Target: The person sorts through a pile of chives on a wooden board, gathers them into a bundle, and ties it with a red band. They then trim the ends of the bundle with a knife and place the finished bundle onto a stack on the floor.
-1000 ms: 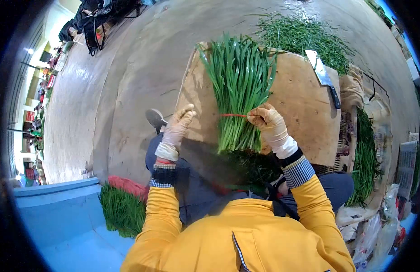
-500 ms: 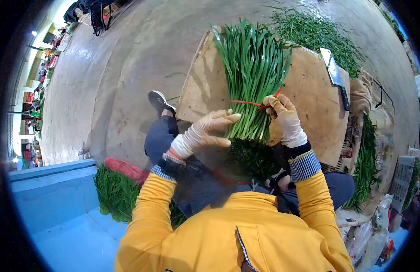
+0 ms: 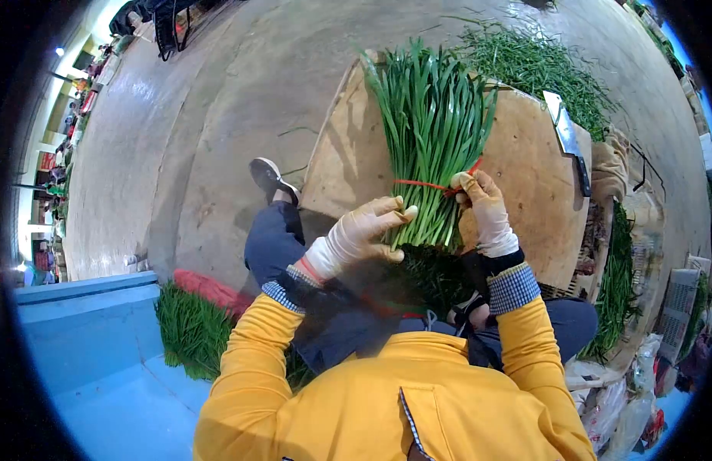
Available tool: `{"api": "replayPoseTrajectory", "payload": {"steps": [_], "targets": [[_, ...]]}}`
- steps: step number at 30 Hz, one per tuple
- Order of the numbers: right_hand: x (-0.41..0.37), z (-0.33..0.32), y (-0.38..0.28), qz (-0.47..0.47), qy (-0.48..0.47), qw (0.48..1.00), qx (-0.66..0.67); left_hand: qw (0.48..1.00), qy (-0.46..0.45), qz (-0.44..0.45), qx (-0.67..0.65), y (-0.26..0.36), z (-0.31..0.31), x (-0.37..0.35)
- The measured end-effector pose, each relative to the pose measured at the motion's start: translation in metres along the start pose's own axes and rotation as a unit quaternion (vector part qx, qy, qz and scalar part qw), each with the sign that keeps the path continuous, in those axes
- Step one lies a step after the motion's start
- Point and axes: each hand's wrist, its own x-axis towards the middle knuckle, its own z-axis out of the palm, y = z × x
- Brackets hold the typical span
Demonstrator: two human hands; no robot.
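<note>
I now have the left hand (image 3: 363, 232) beside the stem ends (image 3: 426, 232) rather than out at the table (image 3: 525, 154)'s left edge, its fingers parted wide, while the right hand (image 3: 485, 209)'s fingers pinch the red tie (image 3: 419, 184), so both flank the green bundle (image 3: 434, 115) lying between them.

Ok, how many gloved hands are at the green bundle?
2: the left hand is open beside the lower left of the green bundle; the right hand pinches the red tie at its right side. Neither is hidden.
</note>
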Motion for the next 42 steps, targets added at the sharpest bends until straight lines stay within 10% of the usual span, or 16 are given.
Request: {"api": "replayPoseTrajectory", "payload": {"steps": [21,27,29,38,40,42], "targets": [[-0.003,-0.006,0.001,-0.026,-0.01,0.999,-0.031,0.99,0.126,0.038,0.049,0.005,0.017,-0.001],[-0.022,-0.005,0.005,-0.092,-0.043,0.994,0.035,0.988,0.05,0.057,0.134,0.061,-0.049,0.045],[-0.025,-0.001,0.002,-0.103,-0.052,0.992,0.043,0.974,0.012,0.223,0.026,0.067,-0.039,0.098],[-0.022,-0.017,-0.024,-0.302,-0.055,0.934,-0.184,0.944,-0.246,0.209,0.068,0.014,0.012,0.176],[-0.027,-0.012,-0.042,-0.039,-0.11,0.993,-0.006,0.932,-0.262,0.209,0.136,0.0,0.021,0.177],[-0.025,0.0,-0.048,0.019,-0.058,0.998,0.015,0.934,-0.201,0.257,0.142,0.0,0.019,0.167]]}}
